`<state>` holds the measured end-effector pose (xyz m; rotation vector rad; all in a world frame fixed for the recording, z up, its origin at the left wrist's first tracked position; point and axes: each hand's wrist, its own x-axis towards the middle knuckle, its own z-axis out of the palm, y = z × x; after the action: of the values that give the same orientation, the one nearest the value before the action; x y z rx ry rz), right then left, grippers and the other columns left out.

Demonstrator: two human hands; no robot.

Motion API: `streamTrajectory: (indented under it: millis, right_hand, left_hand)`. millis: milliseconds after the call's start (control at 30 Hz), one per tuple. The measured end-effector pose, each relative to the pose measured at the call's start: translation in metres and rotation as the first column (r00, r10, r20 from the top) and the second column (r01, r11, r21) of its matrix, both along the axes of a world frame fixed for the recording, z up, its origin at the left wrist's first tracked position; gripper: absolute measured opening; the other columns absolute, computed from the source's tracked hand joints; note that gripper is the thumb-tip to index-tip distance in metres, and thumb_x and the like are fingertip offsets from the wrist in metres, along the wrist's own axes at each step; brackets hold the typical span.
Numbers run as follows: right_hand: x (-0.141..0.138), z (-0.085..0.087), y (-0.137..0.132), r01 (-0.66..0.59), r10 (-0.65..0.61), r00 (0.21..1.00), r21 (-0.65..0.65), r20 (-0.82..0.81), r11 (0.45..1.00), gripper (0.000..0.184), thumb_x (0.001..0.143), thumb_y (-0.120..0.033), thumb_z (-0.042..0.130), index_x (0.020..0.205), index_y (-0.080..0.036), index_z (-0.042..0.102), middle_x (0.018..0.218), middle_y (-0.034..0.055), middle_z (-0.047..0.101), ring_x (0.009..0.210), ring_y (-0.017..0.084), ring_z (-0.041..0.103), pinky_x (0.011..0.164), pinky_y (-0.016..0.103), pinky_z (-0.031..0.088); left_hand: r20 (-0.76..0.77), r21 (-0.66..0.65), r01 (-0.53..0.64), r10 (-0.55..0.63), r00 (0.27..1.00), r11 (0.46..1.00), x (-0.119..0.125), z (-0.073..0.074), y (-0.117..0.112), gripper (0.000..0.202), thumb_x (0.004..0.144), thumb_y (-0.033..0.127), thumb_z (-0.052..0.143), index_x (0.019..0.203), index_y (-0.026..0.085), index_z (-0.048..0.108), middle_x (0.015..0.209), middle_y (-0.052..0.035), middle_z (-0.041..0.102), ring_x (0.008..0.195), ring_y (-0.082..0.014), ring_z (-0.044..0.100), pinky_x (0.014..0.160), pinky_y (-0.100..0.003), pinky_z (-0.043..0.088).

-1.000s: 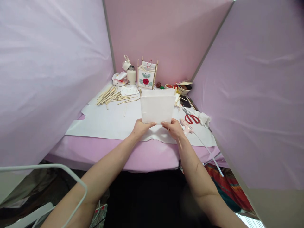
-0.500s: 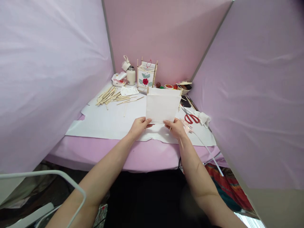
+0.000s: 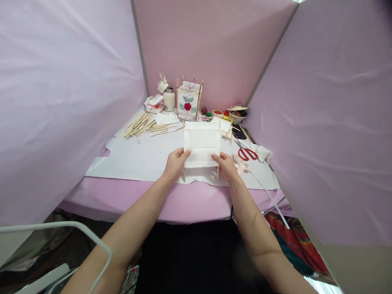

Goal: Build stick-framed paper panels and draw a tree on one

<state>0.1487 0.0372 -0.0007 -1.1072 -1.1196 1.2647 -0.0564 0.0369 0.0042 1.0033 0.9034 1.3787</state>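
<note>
Both my hands hold a white paper panel point(image 3: 202, 143) on a thin wooden stick frame, its two stick ends showing below the lower edge. My left hand point(image 3: 177, 163) grips its left side, and my right hand point(image 3: 226, 167) grips its right side. Just behind it lies a smaller paper-and-stick piece point(image 3: 222, 126). A pink hot glue gun point(image 3: 240, 164) lies close to my right hand, with red-handled scissors point(image 3: 247, 154) beyond it. A finished panel with a red flower point(image 3: 188, 100) stands at the back.
A loose pile of wooden sticks point(image 3: 140, 125) lies left on a white paper sheet point(image 3: 128, 163) over the pink tabletop point(image 3: 196, 200). A flask point(image 3: 169, 99), tissues and a bowl point(image 3: 236, 115) stand at the back. Pink fabric walls point(image 3: 70, 102) enclose three sides.
The panel has moved left and lower, now tilted flatter, with its stick ends showing below it. The smaller piece behind it has come into view.
</note>
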Motion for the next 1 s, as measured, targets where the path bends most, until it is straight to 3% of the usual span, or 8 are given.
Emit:
streamTrajectory:
  millis: [167,333,467,733,1000]
  right_hand:
    - [0.002,-0.001,0.003,0.091,-0.093,0.994,0.043,0.059,0.995,0.039,0.068,-0.06,0.075,0.071,-0.023,0.065,0.065,-0.0001,0.066,0.07,0.021,0.061,0.06,0.029,0.045]
    - [-0.001,0.002,0.001,0.113,-0.118,0.99,0.061,0.077,0.992,0.031,0.069,-0.051,0.075,0.068,-0.023,0.06,0.061,-0.0028,0.058,0.061,0.015,0.052,0.055,0.027,0.038]
    - [-0.001,0.005,0.003,0.141,-0.144,0.988,0.06,0.053,0.988,0.028,0.069,-0.045,0.072,0.065,-0.023,0.056,0.058,-0.0053,0.051,0.053,0.011,0.043,0.051,0.026,0.032]
    - [-0.001,0.011,0.001,0.101,-0.1,0.995,0.004,-0.011,0.995,0.026,0.068,-0.042,0.071,0.065,-0.023,0.055,0.057,-0.0044,0.052,0.053,0.012,0.047,0.052,0.026,0.037]
    - [-0.006,0.016,-0.003,0.085,-0.086,0.995,-0.026,-0.047,0.996,0.024,0.064,-0.039,0.073,0.062,-0.021,0.057,0.059,-0.0026,0.056,0.055,0.012,0.049,0.053,0.025,0.039]
  left_hand:
    - [0.011,-0.007,0.015,-0.015,1.0,1.0,0.003,0.003,-0.002,0.046,0.065,0.052,0.082,0.091,0.016,0.071,0.08,-0.0029,0.073,0.075,-0.0193,0.066,0.071,-0.029,0.052]
    - [-0.012,0.006,-0.087,0.087,0.996,0.996,0.002,0.001,-0.001,0.037,0.067,0.05,0.08,0.08,0.017,0.067,0.071,0.0019,0.066,0.065,-0.014,0.058,0.06,-0.023,0.044]
    - [0.007,-0.03,-0.052,0.052,0.999,0.998,0.002,0.004,-0.002,0.042,0.064,0.052,0.081,0.083,0.017,0.067,0.073,0.0008,0.066,0.066,-0.0149,0.059,0.063,-0.026,0.046]
    - [0.078,-0.094,-0.054,0.061,0.995,0.994,0.001,0.011,-0.003,0.047,0.054,0.052,0.085,0.079,0.017,0.066,0.067,0.0004,0.065,0.065,-0.0159,0.06,0.065,-0.028,0.049]
    - [0.083,-0.139,-0.075,0.087,0.993,0.987,0.0,0.01,-0.004,0.038,0.059,0.048,0.083,0.072,0.017,0.065,0.064,0.0014,0.064,0.056,-0.0133,0.056,0.054,-0.026,0.046]
